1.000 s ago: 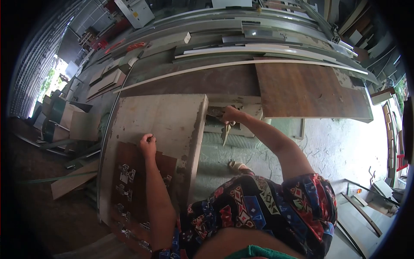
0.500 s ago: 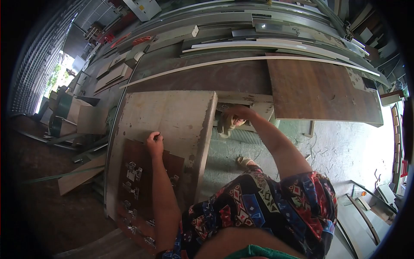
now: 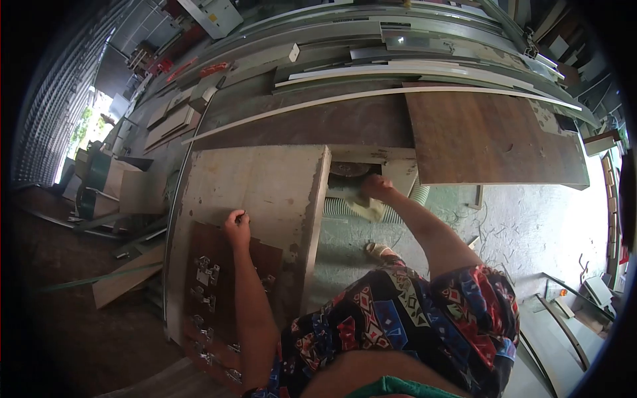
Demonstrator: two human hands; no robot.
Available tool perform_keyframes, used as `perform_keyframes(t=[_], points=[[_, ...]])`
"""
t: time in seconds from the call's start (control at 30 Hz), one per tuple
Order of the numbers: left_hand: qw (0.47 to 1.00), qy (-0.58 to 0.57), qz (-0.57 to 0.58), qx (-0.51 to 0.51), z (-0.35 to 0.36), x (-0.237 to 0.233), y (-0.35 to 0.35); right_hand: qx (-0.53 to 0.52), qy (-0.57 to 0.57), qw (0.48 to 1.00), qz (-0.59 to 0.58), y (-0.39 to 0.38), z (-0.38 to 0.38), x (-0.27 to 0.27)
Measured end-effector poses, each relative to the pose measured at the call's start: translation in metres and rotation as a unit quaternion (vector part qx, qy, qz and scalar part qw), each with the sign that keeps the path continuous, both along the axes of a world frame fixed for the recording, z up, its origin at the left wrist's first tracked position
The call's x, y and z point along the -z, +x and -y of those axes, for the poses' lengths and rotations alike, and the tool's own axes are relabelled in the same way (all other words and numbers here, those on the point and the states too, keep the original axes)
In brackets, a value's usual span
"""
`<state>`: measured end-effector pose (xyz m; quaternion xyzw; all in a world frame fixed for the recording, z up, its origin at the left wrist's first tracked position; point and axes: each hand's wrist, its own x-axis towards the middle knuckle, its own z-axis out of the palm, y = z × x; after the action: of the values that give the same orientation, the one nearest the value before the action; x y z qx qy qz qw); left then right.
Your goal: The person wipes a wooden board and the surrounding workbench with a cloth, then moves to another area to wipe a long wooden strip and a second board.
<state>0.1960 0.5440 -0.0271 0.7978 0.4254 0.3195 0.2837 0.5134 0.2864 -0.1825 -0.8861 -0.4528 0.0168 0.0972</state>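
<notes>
My left hand (image 3: 237, 227) is closed on a small dark thing that I cannot make out, above the worn pale board (image 3: 255, 176). Below it lies a reddish-brown panel (image 3: 269, 255) with several metal hinges (image 3: 207, 272) on it. My right hand (image 3: 377, 186) is closed on a pale cloth (image 3: 369, 209), which hangs down and is blurred. Just beyond that hand, a round saw blade (image 3: 350, 169) shows in the opening between the pale board and the brown wooden board (image 3: 491, 139).
A ribbed hose (image 3: 338, 207) runs below the opening. Long strips and boards (image 3: 411, 69) lie across the far side. A sandaled foot (image 3: 378, 249) stands on the floor. Wood pieces (image 3: 142, 192) are piled at the left.
My right hand has moved slightly right and down with the cloth, and the round blade now shows. My left hand has stayed nearly in place, while the view has shifted a little.
</notes>
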Motion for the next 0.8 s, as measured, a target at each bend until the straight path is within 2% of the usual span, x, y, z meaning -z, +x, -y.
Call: perform_keyframes(t=[0.03, 0.07, 0.1, 0.13, 0.2, 0.23, 0.27, 0.3, 0.33, 0.4, 0.47, 0.5, 0.57, 0.6, 0.67, 0.73, 0.8], points=[[1.0, 0.014, -0.008, -0.005, 0.0, 0.0, 0.001, -0.059, 0.067, 0.979, -0.184, 0.009, -0.006, -0.009], [0.999, 0.025, -0.021, -0.01, 0.003, 0.002, -0.001, -0.116, 0.128, 0.915, -0.365, 0.008, -0.006, -0.032], [0.999, 0.023, -0.023, -0.009, 0.006, 0.0, -0.002, -0.166, 0.183, 0.81, -0.531, 0.004, -0.004, -0.049], [1.0, 0.003, -0.026, -0.01, 0.009, -0.004, -0.002, -0.165, 0.184, 0.81, -0.531, -0.002, -0.002, -0.059], [1.0, -0.014, -0.022, -0.009, 0.008, -0.005, 0.0, 0.051, 0.265, 0.696, -0.665, -0.003, 0.0, -0.074], [1.0, -0.012, -0.017, -0.006, 0.006, -0.001, -0.002, -0.043, 0.053, 0.901, -0.428, 0.005, -0.009, -0.053], [1.0, -0.01, -0.011, -0.002, 0.003, 0.003, -0.002, -0.043, 0.056, 0.903, -0.423, 0.002, -0.003, -0.065], [1.0, -0.007, -0.004, -0.002, -0.001, 0.003, -0.001, -0.04, 0.167, 0.816, -0.552, -0.007, 0.006, -0.088], [1.0, 0.004, -0.01, -0.001, -0.004, 0.006, -0.002, -0.037, 0.268, 0.699, -0.662, -0.014, 0.015, -0.118], [1.0, 0.012, -0.019, -0.002, -0.001, 0.008, -0.006, -0.011, 0.248, 0.71, -0.659, -0.021, 0.009, -0.183], [1.0, -0.021, -0.011, -0.002, 0.002, 0.002, -0.003, -0.026, 0.311, 0.668, -0.676, -0.02, -0.002, -0.22], [1.0, -0.019, -0.008, -0.001, 0.0, 0.005, -0.003, -0.028, 0.313, 0.669, -0.673, -0.018, -0.008, -0.236], [1.0, 0.014, -0.024, 0.003, -0.004, 0.009, -0.005, -0.099, 0.391, 0.627, -0.667, -0.011, -0.019, -0.263], [1.0, 0.017, -0.021, 0.001, -0.001, 0.003, -0.003, -0.104, 0.391, 0.627, -0.665, -0.005, -0.02, -0.279], [0.999, -0.021, -0.041, -0.023, 0.007, -0.005, 0.0, -0.172, 0.417, 0.598, -0.662, 0.004, -0.023, -0.311], [0.999, -0.019, -0.042, -0.029, 0.004, 0.0, -0.001, -0.185, 0.45, 0.555, -0.674, 0.011, -0.029, -0.336], [0.998, -0.018, -0.045, -0.034, 0.003, 0.001, -0.001, -0.2, 0.472, 0.554, -0.656, 0.024, -0.044, -0.349]])
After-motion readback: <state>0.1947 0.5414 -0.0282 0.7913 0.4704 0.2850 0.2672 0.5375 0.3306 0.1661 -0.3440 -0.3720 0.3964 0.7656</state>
